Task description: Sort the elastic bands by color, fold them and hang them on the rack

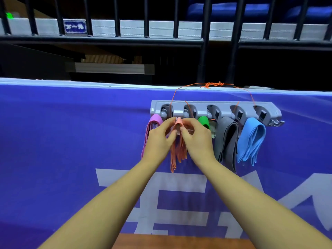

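I have the orange band (177, 153) at the second peg of the rack (215, 108), between the purple band (154, 121) and the green band (203, 121). My left grip (158, 141) pinches its folded top from one side, thumb and fingertips curled on it. My right grip (197, 139) pinches it from the other. Both sit just under the rack, and the tails hang loose below them against the banner (71, 132).

I judge the band light, limp and stretchy: a thin flat ribbon with a matte, rubbery face, likely to cling to skin while its layers slide apart. I would hold it at the crown of the fold, all layers together, so that the loop goes over the peg as one.

The rack is grey moulded plastic with rounded sockets and stubby pegs, slung on a thin orange cord (213, 84). The grey band (227, 141) looks broader and thicker. The blue band (251, 139) hangs in several soft loops.
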{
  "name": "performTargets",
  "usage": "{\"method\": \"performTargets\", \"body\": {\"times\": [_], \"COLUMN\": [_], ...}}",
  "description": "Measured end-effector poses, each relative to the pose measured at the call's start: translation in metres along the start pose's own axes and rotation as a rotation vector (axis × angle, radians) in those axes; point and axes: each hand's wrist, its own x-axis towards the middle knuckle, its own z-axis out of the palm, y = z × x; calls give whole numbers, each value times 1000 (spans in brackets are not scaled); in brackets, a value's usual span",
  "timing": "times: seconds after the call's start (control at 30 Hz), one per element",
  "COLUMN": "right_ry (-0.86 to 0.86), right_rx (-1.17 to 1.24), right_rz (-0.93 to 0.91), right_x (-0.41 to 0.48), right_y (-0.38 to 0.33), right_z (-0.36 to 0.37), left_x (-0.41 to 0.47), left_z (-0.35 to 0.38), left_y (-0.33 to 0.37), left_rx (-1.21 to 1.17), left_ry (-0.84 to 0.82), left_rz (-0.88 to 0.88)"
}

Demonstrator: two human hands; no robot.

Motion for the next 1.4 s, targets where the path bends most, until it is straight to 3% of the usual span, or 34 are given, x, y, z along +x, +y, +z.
{"method": "performTargets", "body": {"times": [0.17,0.37,0.57,0.9,1.2,1.4], "right_ry": [43,-11,46,-33,-134,-106], "right_rx": [-87,79,20,-55,-48,79], "right_rz": [2,0,-65,90,116,75], "right_x": [1,0,1,0,-20,-14], "right_y": [4,2,1,4,-29,-88], "right_z": [2,0,-2,-9,-59,-121], "left_x": [5,0,5,-2,-13,10], "left_z": [2,1,5,1,-52,-112], "left_y": [3,-4,0,4,40,99], "left_rx": [64,-21,-92,-29,-60,-14], "left_ry": [97,-39,51,-45,-17,14], "left_rz": [-42,15,-9,-51,-83,48]}}
